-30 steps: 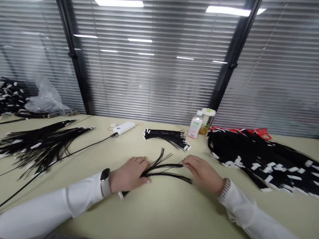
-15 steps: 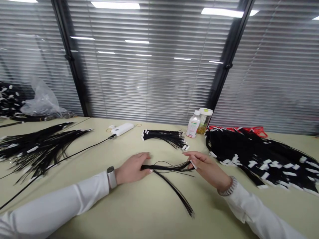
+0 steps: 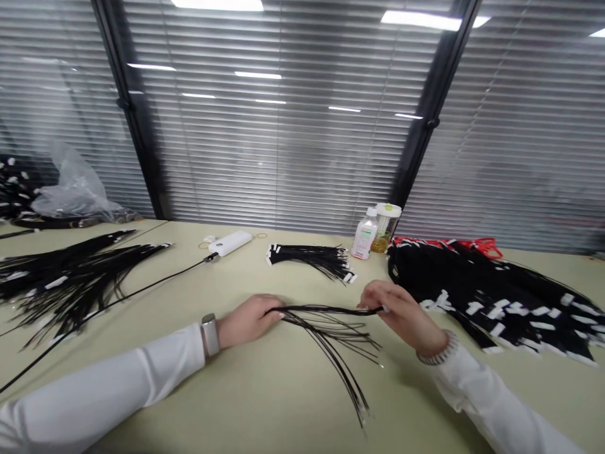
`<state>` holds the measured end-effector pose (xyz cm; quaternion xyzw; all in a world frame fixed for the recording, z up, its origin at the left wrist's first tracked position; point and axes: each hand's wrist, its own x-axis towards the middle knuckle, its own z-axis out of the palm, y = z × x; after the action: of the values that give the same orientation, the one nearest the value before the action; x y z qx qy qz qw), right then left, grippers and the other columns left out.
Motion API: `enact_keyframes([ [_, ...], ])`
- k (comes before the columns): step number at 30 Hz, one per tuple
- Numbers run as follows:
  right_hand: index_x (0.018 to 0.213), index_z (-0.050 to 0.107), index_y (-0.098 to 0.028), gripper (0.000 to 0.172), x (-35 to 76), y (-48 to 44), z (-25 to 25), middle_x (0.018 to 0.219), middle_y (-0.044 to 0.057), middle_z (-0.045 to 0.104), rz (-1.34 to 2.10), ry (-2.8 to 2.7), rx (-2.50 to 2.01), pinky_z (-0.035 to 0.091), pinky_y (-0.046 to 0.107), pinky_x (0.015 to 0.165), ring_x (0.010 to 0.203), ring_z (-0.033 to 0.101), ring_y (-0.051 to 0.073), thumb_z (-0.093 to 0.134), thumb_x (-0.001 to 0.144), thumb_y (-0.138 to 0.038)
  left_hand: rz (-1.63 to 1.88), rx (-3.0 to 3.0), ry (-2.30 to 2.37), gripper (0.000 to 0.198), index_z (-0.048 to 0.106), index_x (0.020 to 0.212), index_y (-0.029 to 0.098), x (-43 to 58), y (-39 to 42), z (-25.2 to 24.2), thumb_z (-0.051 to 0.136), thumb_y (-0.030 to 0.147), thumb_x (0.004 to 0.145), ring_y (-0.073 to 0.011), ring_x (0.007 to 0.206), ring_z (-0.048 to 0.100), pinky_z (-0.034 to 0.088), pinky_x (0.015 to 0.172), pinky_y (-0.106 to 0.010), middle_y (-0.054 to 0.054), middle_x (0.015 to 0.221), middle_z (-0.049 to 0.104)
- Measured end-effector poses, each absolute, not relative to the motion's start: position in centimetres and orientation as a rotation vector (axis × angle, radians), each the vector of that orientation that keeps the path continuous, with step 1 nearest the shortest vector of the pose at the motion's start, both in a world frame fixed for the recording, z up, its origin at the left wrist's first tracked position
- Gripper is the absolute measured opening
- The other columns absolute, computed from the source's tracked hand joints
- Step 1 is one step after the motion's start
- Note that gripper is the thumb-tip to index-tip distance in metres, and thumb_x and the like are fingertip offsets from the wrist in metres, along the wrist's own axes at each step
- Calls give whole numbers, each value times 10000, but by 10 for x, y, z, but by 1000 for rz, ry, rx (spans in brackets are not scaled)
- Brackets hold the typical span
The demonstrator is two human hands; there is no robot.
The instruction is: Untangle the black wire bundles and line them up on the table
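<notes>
A bundle of thin black cables stretches between my two hands above the table. My left hand is closed around the bundle's left part. With fingers pinched, my right hand holds some of the strands near their right ends, where a small white tip shows. Other loose strands fan out below, down and to the right, apart from my right hand. Behind my hands lies another bundle of black cables with white tags at its left end.
Piles of black cables with white tags lie at right and left. A white power bank with a black cord, a bottle and a lidded jar stand behind. A clear plastic bag is at back left.
My right hand has moved slightly right and turned, drawing its strands straighter. More strands now hang loose and spread out below. My left hand stays nearly in place around the bundle.
</notes>
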<state>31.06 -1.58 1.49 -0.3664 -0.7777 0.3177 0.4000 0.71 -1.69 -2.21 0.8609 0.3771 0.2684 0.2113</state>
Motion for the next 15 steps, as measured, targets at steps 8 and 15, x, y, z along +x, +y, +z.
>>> enact_keyframes([
  [8,655,612,-202,179,307,-17,16,580,12,537,250,-2459,-991,377,451,872,668,498,182,635,757,-348,980,2010,1182,408,617,707,166,5,-10,-26,353,427,877,-185,703,608,494,692,-283,-34,737,687],
  [15,743,611,-211,49,308,-13,5,697,34,573,-107,-2580,-1096,187,549,1033,773,527,215,586,781,-191,1196,1662,1267,438,534,680,173,4,-1,-33,367,546,837,-193,667,623,512,658,-320,-56,693,666],
])
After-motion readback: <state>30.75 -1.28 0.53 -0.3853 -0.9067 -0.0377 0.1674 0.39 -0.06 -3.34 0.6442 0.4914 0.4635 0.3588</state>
